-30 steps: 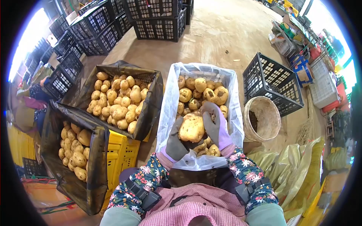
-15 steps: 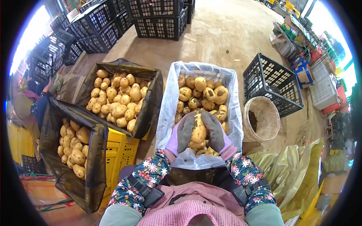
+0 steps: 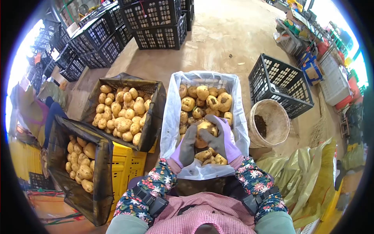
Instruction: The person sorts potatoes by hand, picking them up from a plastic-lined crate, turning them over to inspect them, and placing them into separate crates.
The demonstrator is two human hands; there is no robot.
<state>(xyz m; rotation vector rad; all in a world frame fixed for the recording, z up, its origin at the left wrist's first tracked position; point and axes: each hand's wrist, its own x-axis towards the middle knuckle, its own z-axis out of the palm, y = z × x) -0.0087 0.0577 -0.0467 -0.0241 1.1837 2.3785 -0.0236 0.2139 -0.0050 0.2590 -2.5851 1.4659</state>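
Observation:
Both hands wear lilac gloves with dark grey palms and fingers. My right hand (image 3: 221,137) curls over a large yellow potato (image 3: 207,128), fingers and thumb against it. Just left of that potato is my left hand (image 3: 186,149), its fingers apart and bent toward it, gripping nothing that shows. Beneath the hands stands a crate lined with clear plastic (image 3: 166,134), holding several potatoes, some with dark soil patches. More potatoes (image 3: 212,156) lie near the crate's front edge, below my right hand.
Left are two dark-lined crates of potatoes, one farther off (image 3: 155,117) and one nearer (image 3: 102,175), beside yellow crates (image 3: 126,160). Right stand a dirty white bucket (image 3: 286,130) and a black crate (image 3: 280,84). Black crates (image 3: 156,37) are stacked behind. Another person (image 3: 54,113) is far left.
The hands have separated: my left hand has come off the potato toward the left, while my right hand has turned over it. The view has shifted slightly.

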